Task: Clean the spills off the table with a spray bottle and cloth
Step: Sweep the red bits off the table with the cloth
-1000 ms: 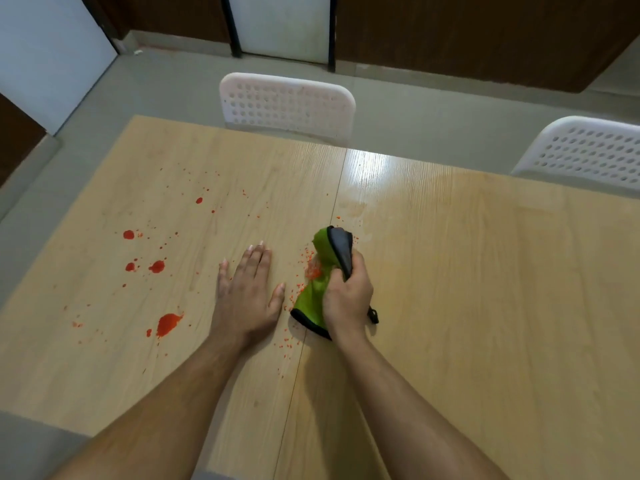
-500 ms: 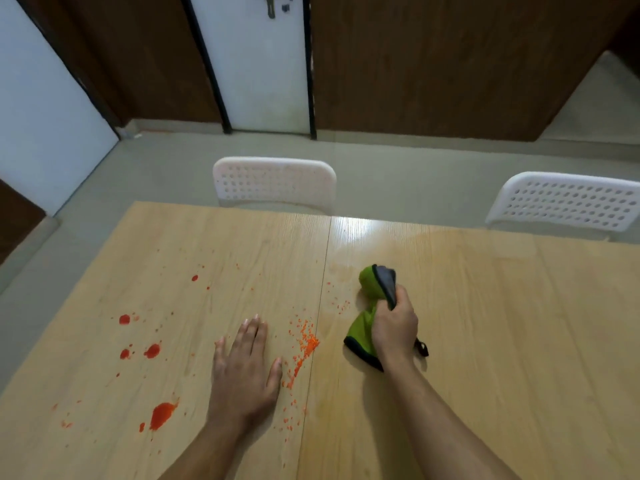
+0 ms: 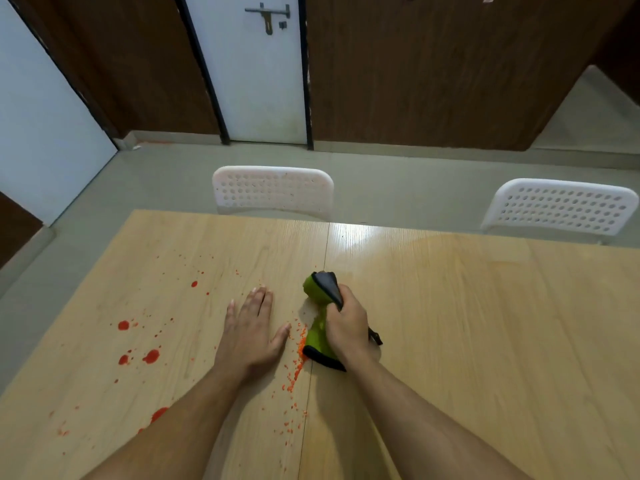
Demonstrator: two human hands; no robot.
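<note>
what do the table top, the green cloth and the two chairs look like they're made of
Table top: wood-look laminate or veneer, light grain with a glossy glare patch; which one is unclear.
Green cloth: soft fabric with black edging; it bunches in the right hand.
Chairs: white moulded plastic, judging by the smooth perforated backs.

The right half of the table (image 3: 485, 323) lies bare from the seam out to its far edge, wide room for a sweeping pass. On the left half the left hand (image 3: 251, 336) lies flat, fingers straight, blocking the stretch between the red spots (image 3: 151, 356) and the orange crumbs (image 3: 300, 344). The right hand (image 3: 348, 329) grips the green cloth (image 3: 317, 336) at the seam, touching the crumbs. Two white chairs (image 3: 273, 190) stand against the far edge.
</note>
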